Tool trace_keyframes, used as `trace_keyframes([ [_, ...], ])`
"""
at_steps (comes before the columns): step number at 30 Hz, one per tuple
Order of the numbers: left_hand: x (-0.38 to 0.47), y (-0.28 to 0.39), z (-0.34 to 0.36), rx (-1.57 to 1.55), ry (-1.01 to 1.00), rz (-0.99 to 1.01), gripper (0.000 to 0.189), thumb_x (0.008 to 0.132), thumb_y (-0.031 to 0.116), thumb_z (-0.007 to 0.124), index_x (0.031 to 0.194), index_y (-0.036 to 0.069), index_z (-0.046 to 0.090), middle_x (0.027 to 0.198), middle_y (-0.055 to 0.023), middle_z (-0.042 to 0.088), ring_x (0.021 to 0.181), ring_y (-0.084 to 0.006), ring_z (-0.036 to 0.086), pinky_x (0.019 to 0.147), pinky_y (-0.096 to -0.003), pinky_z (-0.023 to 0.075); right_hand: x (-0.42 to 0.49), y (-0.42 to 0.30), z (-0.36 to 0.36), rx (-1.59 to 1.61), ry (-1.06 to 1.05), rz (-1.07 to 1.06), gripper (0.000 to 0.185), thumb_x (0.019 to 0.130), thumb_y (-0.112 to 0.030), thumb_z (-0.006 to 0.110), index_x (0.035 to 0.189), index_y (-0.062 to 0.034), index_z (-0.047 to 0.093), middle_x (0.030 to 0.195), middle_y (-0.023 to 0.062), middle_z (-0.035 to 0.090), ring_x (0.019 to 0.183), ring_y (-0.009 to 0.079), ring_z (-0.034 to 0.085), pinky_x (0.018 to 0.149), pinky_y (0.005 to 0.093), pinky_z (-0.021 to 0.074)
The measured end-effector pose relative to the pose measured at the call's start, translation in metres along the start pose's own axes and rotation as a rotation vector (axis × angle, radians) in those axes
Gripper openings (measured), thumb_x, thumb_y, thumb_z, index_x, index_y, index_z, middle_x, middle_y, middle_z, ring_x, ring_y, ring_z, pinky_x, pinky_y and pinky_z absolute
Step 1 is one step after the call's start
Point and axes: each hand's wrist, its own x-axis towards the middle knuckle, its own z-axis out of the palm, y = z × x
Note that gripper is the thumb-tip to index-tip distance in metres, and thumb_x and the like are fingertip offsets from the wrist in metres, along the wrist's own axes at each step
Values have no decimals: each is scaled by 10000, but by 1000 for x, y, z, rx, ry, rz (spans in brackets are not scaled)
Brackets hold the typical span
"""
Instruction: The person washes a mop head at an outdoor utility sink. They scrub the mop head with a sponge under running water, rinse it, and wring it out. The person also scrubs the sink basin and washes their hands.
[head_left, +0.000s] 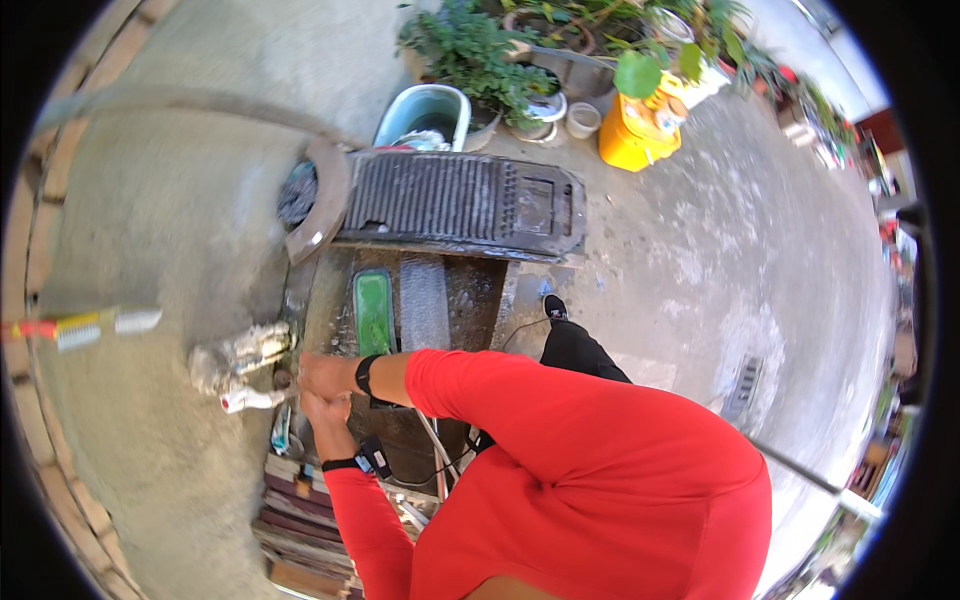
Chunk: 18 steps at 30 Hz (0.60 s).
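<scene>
My right hand (326, 375), with a black band at the wrist, and my left hand (328, 410) meet at the left edge of a wet stone wash basin (476, 300). They overlap beside a small round fitting (282, 378), perhaps a tap, on a white wrapped pipe (259, 349). The fingers are bunched and partly hidden; whether they hold anything cannot be told. A long green plastic tray (373, 311) lies in the basin just above my right forearm. Further up stands a dark ribbed washboard slab (435, 196). A tube (281, 429) lies close to my left hand.
A light blue tub (424, 112) and potted plants (480, 64) stand beyond the washboard, with a yellow bucket (637, 139) to their right. Stacked bricks or boards (300, 517) lie below the basin. A curved slab (326, 199) rests at the washboard's left end. A floor drain (742, 386) is at right.
</scene>
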Motion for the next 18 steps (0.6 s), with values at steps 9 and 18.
trace_keyframes([
  [9, -7, 13, 0, 98, -40, -84, 338, 967, 344, 569, 1180, 87, 620, 1174, -86, 676, 963, -269, 669, 788, -442, 547, 6, -9, -9, -35, 439, 174, 301, 750, -247, 665, 898, 13, 706, 905, 194, 693, 832, 387, 671, 777, 465, 529],
  [18, -85, 22, -23, 936, -168, 492, 450, 759, -18, 720, 1176, 17, 556, 1124, -76, 619, 997, -161, 596, 832, -305, 499, 6, -73, 4, 1860, 91, 687, 177, 941, -166, 495, 890, -42, 611, 803, 104, 595, 703, 249, 607, 565, 380, 529],
])
